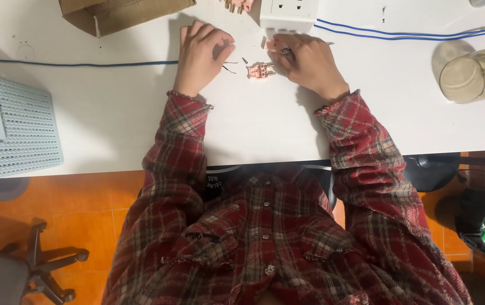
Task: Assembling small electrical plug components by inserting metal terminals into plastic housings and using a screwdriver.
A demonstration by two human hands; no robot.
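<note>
Your white table (254, 130) fills the upper frame, with your plaid sleeves coming up from six o'clock. At nine o'clock sits a grey perforated basket (22, 124), cut off by the left edge; at eleven a cardboard box (118, 12) and at twelve a white socket block (287, 14) are both cropped by the top. A glass jar (477, 73) lies at three o'clock, blue cables (400, 35) running toward it. Your left hand (200, 56) rests palm down, fingers curled loosely, gripping nothing you can see. Your right hand (307, 65) is curled with its fingertips hidden, so whether it pinches anything cannot be told. Between them lies the small pink plug piece (258, 71), long axis nine to three, brass prongs pointing toward three o'clock, just beside your right fingers, apart from your left. Tiny dark bits near it are too small to identify.
</note>
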